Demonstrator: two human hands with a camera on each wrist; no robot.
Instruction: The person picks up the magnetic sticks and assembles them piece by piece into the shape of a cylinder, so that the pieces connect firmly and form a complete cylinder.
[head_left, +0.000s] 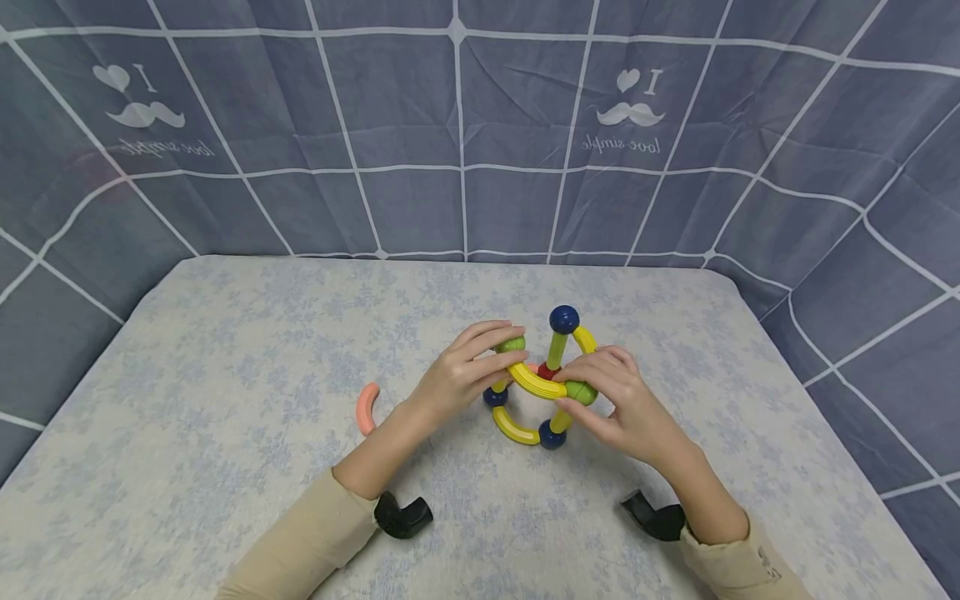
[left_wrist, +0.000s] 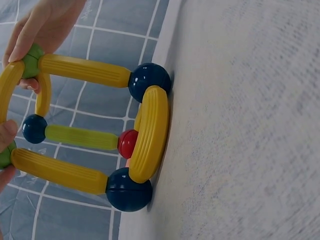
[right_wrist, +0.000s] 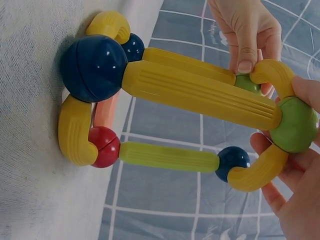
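Observation:
A frame of building rods and balls stands on the table between both hands. My left hand (head_left: 463, 368) pinches a green ball (head_left: 512, 343) at its upper left corner. Fingers and thumb of my right hand (head_left: 626, 407) grip the other green ball (right_wrist: 294, 124) at the upper right. A curved yellow rod (head_left: 536, 382) spans these two balls. Below each one, a straight yellow rod (left_wrist: 60, 171) runs down to a blue ball (left_wrist: 129, 190) on the tabletop. Behind, a green rod (right_wrist: 169, 156) rises from a red ball (right_wrist: 104, 146) to a blue ball (head_left: 564, 319).
A loose curved pink rod (head_left: 366, 408) lies left of the frame, near my left forearm. Black curved pieces (head_left: 403, 516) (head_left: 654, 517) show at both sleeve cuffs. The patterned table (head_left: 262, 350) ends at a grey-blue checked curtain (head_left: 405, 108) behind and to the sides.

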